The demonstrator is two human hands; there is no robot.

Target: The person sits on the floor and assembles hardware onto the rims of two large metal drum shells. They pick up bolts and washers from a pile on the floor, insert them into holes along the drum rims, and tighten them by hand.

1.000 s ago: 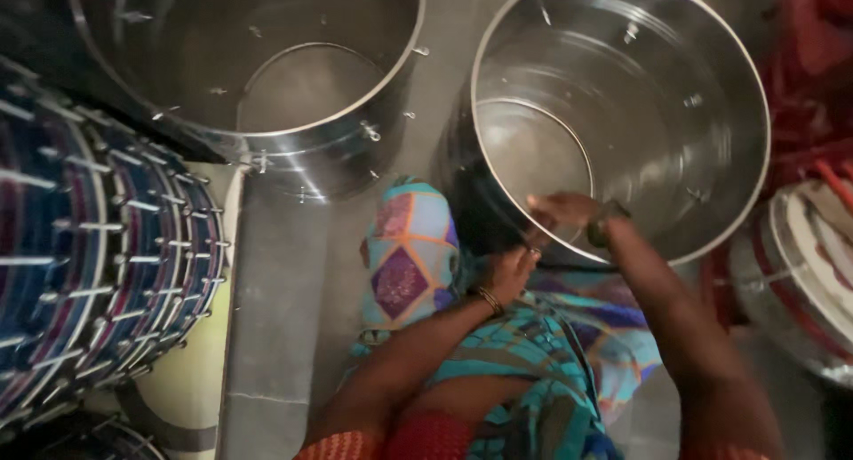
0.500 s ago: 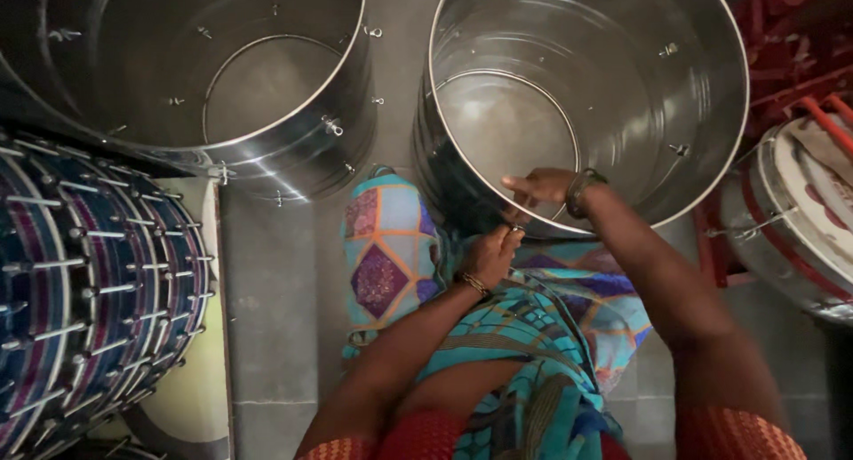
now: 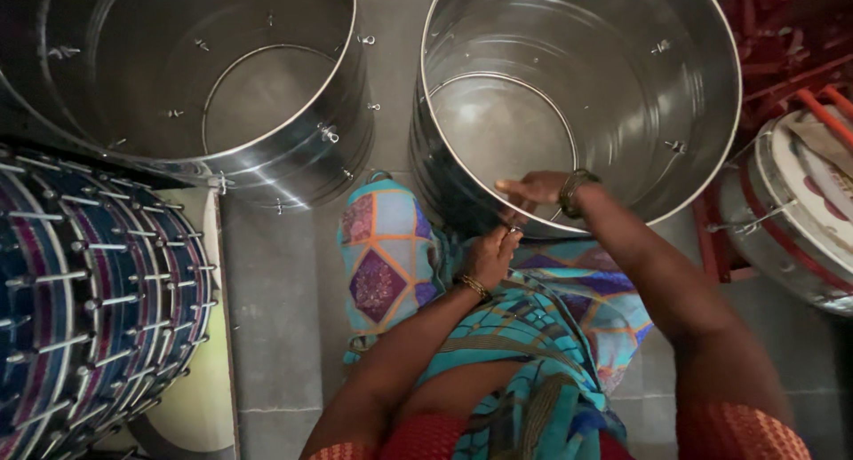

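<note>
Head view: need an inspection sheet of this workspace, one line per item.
Surface: grey tiled floor.
Job's things: open steel drum shell, lug bolts through its wall.
Clutter: second steel shell; stacked blue drums; white-headed drum.
Hands: left hand at the shell's near rim, outside; right hand reaching inside the rim; whether they pinch a fitting cannot be told.
Cables: nothing seen.
Surroundings: red frame; patterned cloth over the person's lap.

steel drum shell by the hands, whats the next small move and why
Probably keep the right hand pressing inside the near rim of the steel shell while the left hand works the small fitting outside it. Both hands meet at the same spot on the wall; what the fingers pinch is too small to tell.
</note>
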